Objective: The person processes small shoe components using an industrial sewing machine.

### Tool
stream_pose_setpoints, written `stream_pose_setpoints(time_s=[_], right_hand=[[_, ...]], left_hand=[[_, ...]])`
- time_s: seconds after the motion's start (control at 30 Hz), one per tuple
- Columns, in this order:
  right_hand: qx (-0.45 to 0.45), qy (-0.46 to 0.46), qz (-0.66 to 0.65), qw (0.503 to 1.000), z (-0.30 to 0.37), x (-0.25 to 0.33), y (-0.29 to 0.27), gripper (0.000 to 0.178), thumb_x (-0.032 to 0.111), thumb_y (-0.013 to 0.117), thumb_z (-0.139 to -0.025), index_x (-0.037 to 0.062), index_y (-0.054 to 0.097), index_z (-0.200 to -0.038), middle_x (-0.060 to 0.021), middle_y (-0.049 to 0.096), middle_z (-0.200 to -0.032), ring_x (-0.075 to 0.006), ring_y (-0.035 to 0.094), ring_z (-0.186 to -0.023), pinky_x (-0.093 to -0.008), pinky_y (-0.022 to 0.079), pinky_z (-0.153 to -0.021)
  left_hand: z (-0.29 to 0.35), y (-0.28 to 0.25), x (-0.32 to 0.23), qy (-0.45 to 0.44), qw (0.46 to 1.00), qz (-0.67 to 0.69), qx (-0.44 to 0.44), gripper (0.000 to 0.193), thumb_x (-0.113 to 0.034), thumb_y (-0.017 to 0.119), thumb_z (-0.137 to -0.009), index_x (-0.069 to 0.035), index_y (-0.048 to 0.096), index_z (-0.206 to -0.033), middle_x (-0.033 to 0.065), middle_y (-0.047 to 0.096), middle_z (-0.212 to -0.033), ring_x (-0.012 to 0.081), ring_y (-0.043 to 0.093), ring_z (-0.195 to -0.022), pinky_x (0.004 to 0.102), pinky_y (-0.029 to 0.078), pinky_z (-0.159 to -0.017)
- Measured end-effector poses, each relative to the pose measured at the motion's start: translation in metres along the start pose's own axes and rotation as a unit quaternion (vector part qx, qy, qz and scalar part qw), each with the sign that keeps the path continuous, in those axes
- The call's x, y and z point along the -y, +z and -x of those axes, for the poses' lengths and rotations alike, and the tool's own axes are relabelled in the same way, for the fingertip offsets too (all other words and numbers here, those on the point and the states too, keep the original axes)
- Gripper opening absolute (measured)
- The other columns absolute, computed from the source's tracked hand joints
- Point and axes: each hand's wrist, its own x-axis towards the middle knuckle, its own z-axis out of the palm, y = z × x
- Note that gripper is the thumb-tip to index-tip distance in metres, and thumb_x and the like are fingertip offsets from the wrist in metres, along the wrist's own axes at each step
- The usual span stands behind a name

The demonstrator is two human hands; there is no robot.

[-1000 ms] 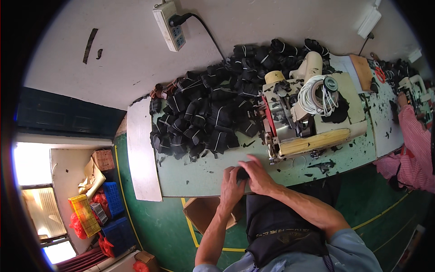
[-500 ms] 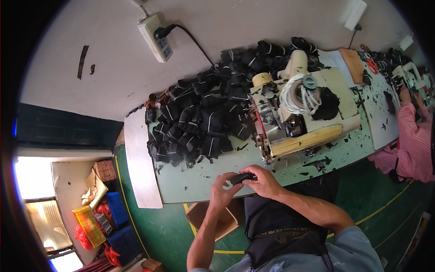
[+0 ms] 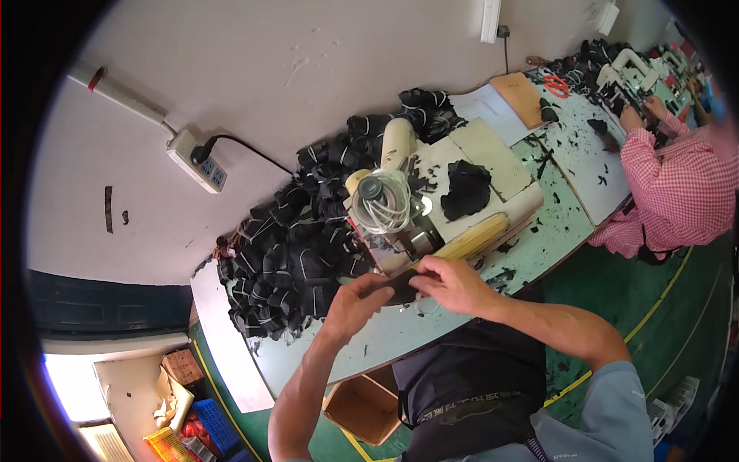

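Bare left hand point(image 3: 352, 309), bare right hand point(image 3: 456, 286) moved closer to cream metal machine point(image 3: 466, 225). Fingers pinch small black cloth piece point(image 3: 401, 292) from both sides, at machine's seven o'clock. Best keep cloth flat, grip even.

Unreadable gold lettering point(image 3: 479, 405) on black apron point(image 3: 466, 368)

A sewing workshop: a beige industrial machine point(image 3: 481, 146) and tied black bundles point(image 3: 304, 266) crowd the tabletop point(image 3: 562, 246), another person point(image 3: 677, 173) works alongside, yellow lines point(image 3: 570, 388) mark the floor point(image 3: 589, 323).
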Motion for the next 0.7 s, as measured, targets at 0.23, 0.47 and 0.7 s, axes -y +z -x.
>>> stream_pose_setpoints(time_s=[0.23, 0.47, 0.7], right_hand=[[-0.046, -0.085, 0.214, 0.972, -0.014, 0.008, -0.052, 0.023, 0.01, 0.069, -0.088, 0.0, 0.06, -0.107, -0.0157, 0.062, -0.092, -0.0318, 0.065, -0.08, -0.0408, 0.052, -0.073], [-0.03, -0.107, 0.29, 0.951, -0.033, 0.004, -0.043, 0.026, 0.01, 0.068, -0.087, 0.0014, 0.062, -0.111, -0.0163, 0.06, -0.098, -0.0358, 0.063, -0.087, -0.0459, 0.05, -0.079], [0.054, -0.003, 0.236, 0.97, -0.026, 0.011, -0.059, 0.013, 0.005, 0.065, -0.085, 0.004, 0.068, -0.097, -0.0153, 0.063, -0.106, -0.033, 0.062, -0.099, -0.0436, 0.05, -0.083]], left_hand=[[-0.027, -0.013, -0.008, -0.058, 0.997, -0.054, -0.017, 0.02, -0.018, 0.071, -0.092, -0.002, 0.07, -0.102, -0.0028, 0.06, -0.073, 0.0038, 0.048, -0.058, 0.021, 0.034, -0.05], [-0.035, -0.008, -0.025, -0.088, 0.995, -0.008, 0.037, 0.022, -0.022, 0.069, -0.095, -0.002, 0.072, -0.103, -0.0027, 0.061, -0.073, 0.005, 0.05, -0.057, 0.0208, 0.036, -0.048], [-0.037, -0.018, -0.012, -0.102, 0.988, -0.11, -0.019, 0.035, -0.031, 0.071, -0.091, -0.002, 0.073, -0.111, 0.0027, 0.07, -0.084, 0.0095, 0.061, -0.067, 0.026, 0.045, -0.056]])
